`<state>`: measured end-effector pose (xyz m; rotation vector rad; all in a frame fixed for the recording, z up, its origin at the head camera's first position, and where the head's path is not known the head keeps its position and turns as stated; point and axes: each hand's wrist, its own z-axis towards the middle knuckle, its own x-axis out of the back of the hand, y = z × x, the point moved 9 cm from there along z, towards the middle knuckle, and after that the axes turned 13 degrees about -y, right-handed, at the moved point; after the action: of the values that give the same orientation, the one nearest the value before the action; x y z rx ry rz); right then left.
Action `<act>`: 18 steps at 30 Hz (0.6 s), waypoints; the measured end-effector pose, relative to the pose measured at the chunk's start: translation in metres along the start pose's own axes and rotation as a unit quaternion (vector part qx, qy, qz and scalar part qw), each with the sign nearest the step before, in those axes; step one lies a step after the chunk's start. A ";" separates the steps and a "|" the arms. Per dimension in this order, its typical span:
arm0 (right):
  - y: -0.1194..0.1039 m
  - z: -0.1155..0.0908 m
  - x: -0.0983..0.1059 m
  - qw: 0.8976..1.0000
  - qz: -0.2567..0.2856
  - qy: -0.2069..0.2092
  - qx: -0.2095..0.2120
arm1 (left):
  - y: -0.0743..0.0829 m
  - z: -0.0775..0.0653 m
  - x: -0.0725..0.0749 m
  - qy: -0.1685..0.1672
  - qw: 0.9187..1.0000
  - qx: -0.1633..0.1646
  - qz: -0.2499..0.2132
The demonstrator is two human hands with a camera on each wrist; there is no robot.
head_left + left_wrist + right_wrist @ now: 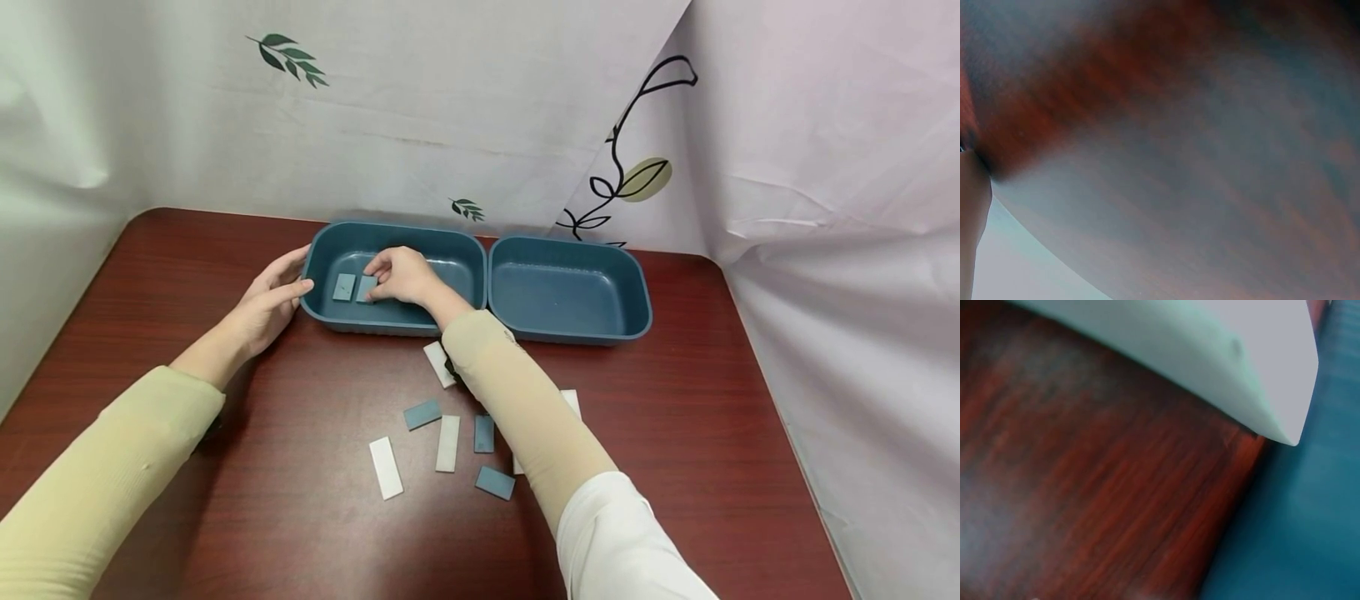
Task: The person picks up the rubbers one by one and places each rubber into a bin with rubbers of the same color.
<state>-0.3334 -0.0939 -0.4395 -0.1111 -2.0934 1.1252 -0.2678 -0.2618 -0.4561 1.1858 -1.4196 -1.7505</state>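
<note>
Inside the left blue bin (pixel 390 325), my right hand (pixel 405 275) pinches a blue-grey rectangular tile (pixel 365 288) between thumb and fingers, low against the bin floor. Just left of it lies another blue-grey tile (pixel 343 287), apart from it. At the bin's left end, my left hand (pixel 270 300) rests against the outer wall, its thumb touching the rim. In the right wrist view, a white piece (pixel 1229 362) looms close beside the blue bin wall (pixel 1297 519). Only blurred tabletop (pixel 1147 156) fills most of the left wrist view.
A second blue bin (pixel 558 300) touches the first on its right. On the brown table (pixel 300 500), before the bins, lie white tiles (pixel 386 468) and more blue-grey tiles (pixel 495 482), several in all. My right forearm partly covers some. A pale curtain (pixel 450 108) hangs behind.
</note>
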 end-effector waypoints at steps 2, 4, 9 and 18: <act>0.000 -0.001 0.002 1.000 0.009 0.003 0.006 | 0.000 0.000 0.001 0.001 1.000 0.000 -0.001; 0.000 -0.003 0.004 1.000 0.017 0.008 0.013 | -0.001 0.000 0.001 0.002 1.000 0.001 -0.001; -0.002 -0.011 0.011 0.999 0.036 0.025 0.030 | -0.002 0.001 0.000 -0.001 1.000 -0.004 -0.007; -0.012 -0.037 0.026 0.996 0.064 0.039 0.050 | 0.001 -0.002 -0.001 -0.004 1.000 -0.015 -0.017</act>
<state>-0.3253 -0.0658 -0.4033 -0.2407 -1.9807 1.2790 -0.2660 -0.2618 -0.4550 1.1963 -1.3795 -1.7954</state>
